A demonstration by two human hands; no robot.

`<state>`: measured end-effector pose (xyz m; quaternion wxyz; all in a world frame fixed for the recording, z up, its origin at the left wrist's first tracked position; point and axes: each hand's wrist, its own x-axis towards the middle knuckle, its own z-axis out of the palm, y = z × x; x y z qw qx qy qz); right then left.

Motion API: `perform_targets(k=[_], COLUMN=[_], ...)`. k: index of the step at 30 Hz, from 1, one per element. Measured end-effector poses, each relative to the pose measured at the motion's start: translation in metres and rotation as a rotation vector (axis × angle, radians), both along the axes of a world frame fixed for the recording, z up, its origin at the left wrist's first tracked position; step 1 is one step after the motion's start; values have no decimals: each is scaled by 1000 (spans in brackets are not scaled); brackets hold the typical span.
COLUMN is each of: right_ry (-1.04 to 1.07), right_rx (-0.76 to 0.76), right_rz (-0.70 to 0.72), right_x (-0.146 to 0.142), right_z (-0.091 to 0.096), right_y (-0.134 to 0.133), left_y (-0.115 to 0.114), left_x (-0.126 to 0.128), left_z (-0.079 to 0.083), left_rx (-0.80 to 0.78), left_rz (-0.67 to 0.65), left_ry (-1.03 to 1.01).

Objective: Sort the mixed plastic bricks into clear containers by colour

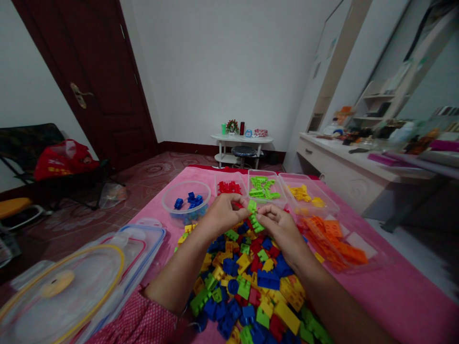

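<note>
My left hand (223, 212) and my right hand (278, 225) meet above a heap of mixed plastic blocks (251, 282) on a pink cloth. Both pinch a short chain of green blocks (254, 216) held between them, the left at its upper end, the right at its lower end. Beyond the hands stand clear tubs sorted by colour: blue blocks in a round bowl (186, 203), red blocks (229, 187), green blocks (263, 187), yellow blocks (303, 193), and orange blocks (333, 239) in a long tub at the right.
Stacked clear lids (89, 272) lie at the left edge of the pink cloth (394, 296). A dark door (93, 81) and a chair with a red bag (62, 160) stand at the left. A small white table (242, 143) is at the far wall, a cluttered desk (358, 157) at the right.
</note>
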<state>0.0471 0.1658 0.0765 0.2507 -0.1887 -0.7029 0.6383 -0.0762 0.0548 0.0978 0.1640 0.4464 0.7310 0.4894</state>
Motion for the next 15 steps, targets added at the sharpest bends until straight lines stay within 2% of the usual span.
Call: perform_targets(k=[3, 5, 7, 10, 13, 15], right_ry=[53, 65, 58, 65, 46, 31], right_rx=[-294, -362, -351, -313, -284, -156], right_rz=[75, 137, 147, 132, 100, 37], right_x=[3, 4, 4, 5, 8, 9], right_z=[4, 5, 5, 5, 7, 6], right_y=[-6, -8, -8, -4, 4, 11], left_y=[-1, -3, -4, -4, -3, -2], left_x=[7, 11, 13, 11, 3, -3], left_z=[6, 10, 12, 13, 9, 5], left_rx=[54, 82, 90, 70, 55, 77], left_rz=[-74, -111, -144, -155, -61, 20], left_ry=[82, 165, 202, 149, 93, 96])
